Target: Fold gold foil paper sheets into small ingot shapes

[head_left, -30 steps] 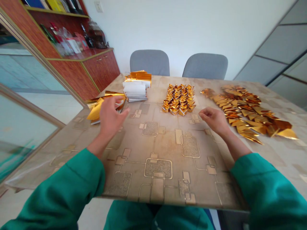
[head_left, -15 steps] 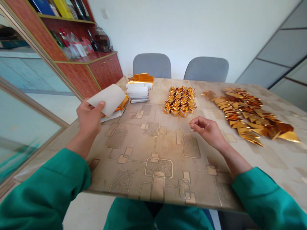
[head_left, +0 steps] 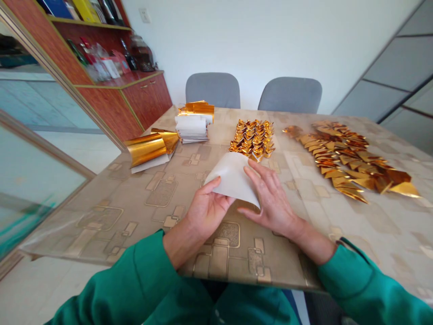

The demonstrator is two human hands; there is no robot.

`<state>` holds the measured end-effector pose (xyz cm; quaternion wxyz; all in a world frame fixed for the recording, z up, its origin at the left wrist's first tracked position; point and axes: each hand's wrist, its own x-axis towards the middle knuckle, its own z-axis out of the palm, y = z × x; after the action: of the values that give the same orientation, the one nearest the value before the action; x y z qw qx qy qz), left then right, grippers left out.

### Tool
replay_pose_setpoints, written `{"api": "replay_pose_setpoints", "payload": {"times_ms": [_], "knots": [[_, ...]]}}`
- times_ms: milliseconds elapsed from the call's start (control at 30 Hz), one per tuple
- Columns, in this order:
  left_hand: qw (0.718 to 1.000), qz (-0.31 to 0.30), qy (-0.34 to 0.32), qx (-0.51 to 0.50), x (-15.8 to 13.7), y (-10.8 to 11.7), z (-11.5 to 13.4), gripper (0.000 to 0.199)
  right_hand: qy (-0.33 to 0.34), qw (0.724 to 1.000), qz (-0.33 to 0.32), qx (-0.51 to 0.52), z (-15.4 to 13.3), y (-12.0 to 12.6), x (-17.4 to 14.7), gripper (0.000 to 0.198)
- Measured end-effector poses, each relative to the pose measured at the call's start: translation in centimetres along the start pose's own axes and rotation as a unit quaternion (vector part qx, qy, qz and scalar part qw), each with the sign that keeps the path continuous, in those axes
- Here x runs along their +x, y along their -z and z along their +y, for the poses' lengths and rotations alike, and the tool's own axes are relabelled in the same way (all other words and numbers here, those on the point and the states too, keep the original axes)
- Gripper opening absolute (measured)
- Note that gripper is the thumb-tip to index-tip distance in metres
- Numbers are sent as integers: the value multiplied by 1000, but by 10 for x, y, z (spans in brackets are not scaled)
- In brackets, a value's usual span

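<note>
A white-faced sheet of paper (head_left: 233, 174) is held slightly curved above the near middle of the table. My left hand (head_left: 206, 205) grips its lower left, thumb on top and fingers underneath. At the sheet's right edge is my right hand (head_left: 270, 194), its fingers spread and touching the paper, its thumb apart below. Just beyond the sheet stand rows of folded gold paper ingots (head_left: 252, 137). Curled gold foil sheets (head_left: 147, 149) with white backs lie to the left. The underside of the held sheet is hidden.
A stack of gold and white paper (head_left: 192, 128) sits at the back left. Folded gold pieces (head_left: 352, 158) spread across the right of the patterned table (head_left: 125, 216). Two grey chairs (head_left: 213, 88) stand behind it, with a wooden cabinet (head_left: 145, 97) at left.
My left hand has brought the sheet from the left pile to the middle, uncovering gold foil there. My right hand has moved left and opened against the sheet's edge.
</note>
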<state>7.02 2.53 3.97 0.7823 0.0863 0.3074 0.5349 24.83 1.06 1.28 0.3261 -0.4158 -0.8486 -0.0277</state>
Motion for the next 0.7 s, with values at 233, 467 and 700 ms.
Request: {"api": "replay_pose_setpoints", "payload": {"times_ms": [233, 467, 700], "knots": [[991, 15, 10, 135, -7, 26, 3, 20, 81, 995, -52, -22, 17, 4, -8, 36], [736, -65, -245, 628, -24, 68, 29, 56, 126, 981, -147, -18, 18, -1, -23, 31], [428, -235, -280, 827, -6, 63, 24, 51, 111, 980, -154, 56, 21, 4, -22, 28]]}}
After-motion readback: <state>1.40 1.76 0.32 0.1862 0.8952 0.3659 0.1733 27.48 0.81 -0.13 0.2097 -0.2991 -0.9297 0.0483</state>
